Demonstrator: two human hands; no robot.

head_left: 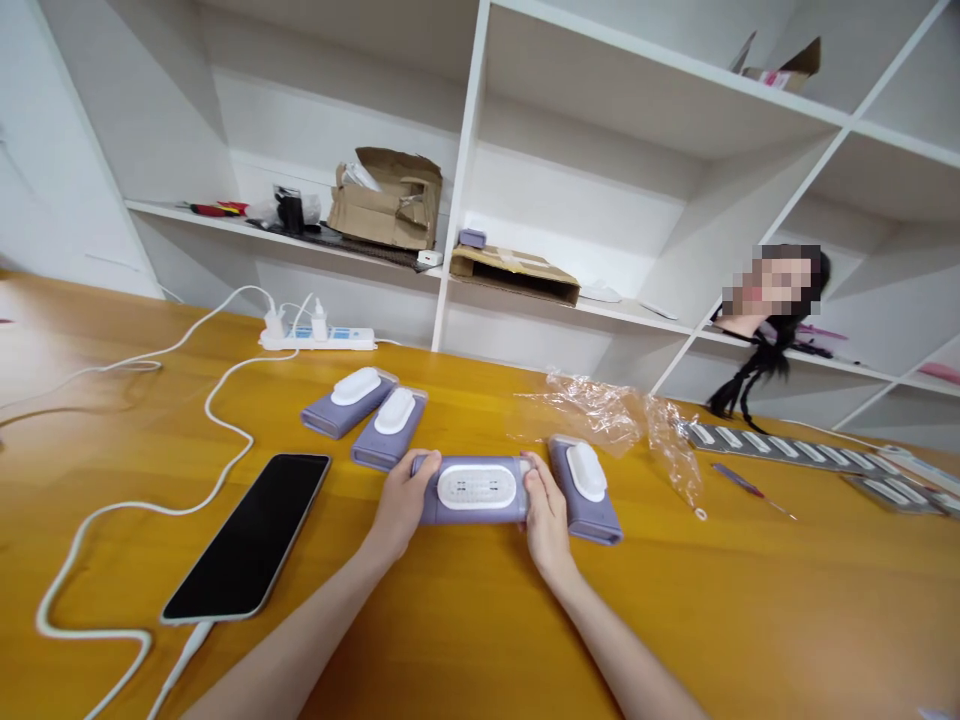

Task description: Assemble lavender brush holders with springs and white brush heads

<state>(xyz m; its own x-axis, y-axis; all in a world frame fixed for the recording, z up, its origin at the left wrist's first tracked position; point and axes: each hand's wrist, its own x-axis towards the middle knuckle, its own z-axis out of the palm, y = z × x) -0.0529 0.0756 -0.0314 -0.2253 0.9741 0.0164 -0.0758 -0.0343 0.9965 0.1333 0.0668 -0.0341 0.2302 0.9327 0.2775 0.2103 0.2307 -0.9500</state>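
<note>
A purple box with a white oval window lies flat on the orange table, held at both ends. My left hand grips its left end with fingers curled round it. My right hand grips its right end the same way. Right beside it lies another purple box, touching my right hand. Two more purple boxes lie side by side just behind my left hand.
A black phone lies face up at the left, with a white cable running to a power strip. Crumpled clear plastic and grey strips lie at the right. White shelves with cardboard boxes and a mannequin head stand behind.
</note>
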